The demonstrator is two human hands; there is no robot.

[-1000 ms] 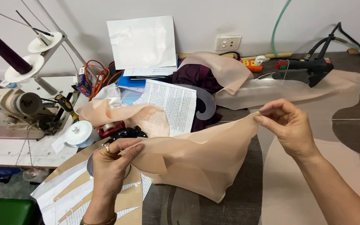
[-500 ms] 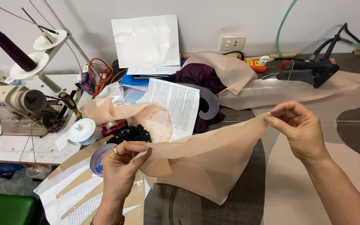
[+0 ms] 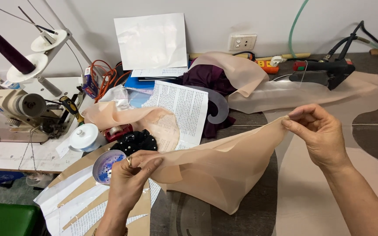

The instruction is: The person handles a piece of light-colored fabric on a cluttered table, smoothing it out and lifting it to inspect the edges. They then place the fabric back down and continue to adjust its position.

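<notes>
Above the dark counter [image 3: 250,131] I hold a peach fabric piece [image 3: 224,166] stretched between both hands — my left hand [image 3: 127,179] pinches its near corner shut between thumb and fingers, my right hand [image 3: 318,133] pinches the far corner, raised higher. Its loose lower edge sags toward the counter. Just beside my left hand lie a small round dish [image 3: 107,165] and paper patterns [image 3: 73,205] — a sewing machine [image 3: 20,109] stands further left.

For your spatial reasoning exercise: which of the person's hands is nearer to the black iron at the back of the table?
Right. The right hand pinches the fabric just below and left of the iron; the left hand is far across the table, near the small dish.
</notes>
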